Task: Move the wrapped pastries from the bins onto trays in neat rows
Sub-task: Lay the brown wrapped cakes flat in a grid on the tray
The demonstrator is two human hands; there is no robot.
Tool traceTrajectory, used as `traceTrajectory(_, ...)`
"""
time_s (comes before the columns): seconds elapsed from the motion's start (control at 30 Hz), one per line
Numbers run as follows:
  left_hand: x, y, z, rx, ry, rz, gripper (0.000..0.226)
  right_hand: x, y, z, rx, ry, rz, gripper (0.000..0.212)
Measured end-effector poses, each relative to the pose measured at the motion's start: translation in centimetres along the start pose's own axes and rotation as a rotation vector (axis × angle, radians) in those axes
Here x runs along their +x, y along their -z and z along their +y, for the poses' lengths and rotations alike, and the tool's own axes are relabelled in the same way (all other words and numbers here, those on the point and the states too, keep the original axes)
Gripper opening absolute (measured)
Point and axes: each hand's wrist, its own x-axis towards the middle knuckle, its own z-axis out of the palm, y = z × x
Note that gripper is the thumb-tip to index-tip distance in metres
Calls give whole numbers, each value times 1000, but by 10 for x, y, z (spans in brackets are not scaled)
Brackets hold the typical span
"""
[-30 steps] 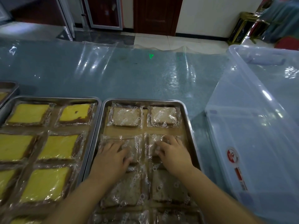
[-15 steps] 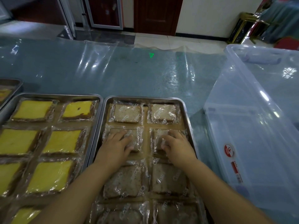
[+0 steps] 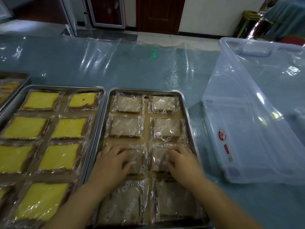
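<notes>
2 hands lie on the 3rd row of a steel tray (image 3: 145, 90) that sits at the middle of the worktop's (image 3: 115, 66) near edge. The left hand (image 3: 113, 162) rests palm down on the left wrapped brown pastry (image 3: 138, 162) of that row, its fingers (image 3: 120, 149) spread and nearly straight on top of the wrapper, gripping nothing. The right hand (image 3: 183, 162) rests on the pastry beside it (image 3: 156, 159); its fingers (image 3: 175, 152) are a little bent, with their tips on the wrapper and not curled round it, though this hand is slightly blurred.

The tray shows 4 rows of 2 brown pastries, each in clear printed wrap, lying flat with narrow gaps between them. The 2 far rows (image 3: 127, 104) lie uncovered, and the nearest row (image 3: 122, 204) lies partly under the forearms.

Touching this tray's left side is a second tray (image 3: 62, 87) holding wrapped yellow pastries (image 3: 69, 128) in 2 columns. A third tray (image 3: 16, 74) shows only its corner toward the worktop's left edge.

Toward the right edge stands a clear plastic bin (image 3: 247, 146) with a red sticker on its wall, just beside the brown-pastry tray but apart from it. Shiny plastic film (image 3: 92, 58) covers the worktop.
</notes>
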Motion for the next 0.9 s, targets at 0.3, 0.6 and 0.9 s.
traceTrajectory(0.3, -6, -4, -7, 8, -2, -69, 46, -4, -3, -1, 27, -65, -74, 37)
traceTrajectory(0.6, -28, 5, 3, -36, 56, -81, 46, -30, 4, -3, 74, 42, 25, 35)
traceTrajectory(0.9, -85, 3, 26, 52, -3, -125, 51, -79, -5, -1, -21, 95, -52, 47)
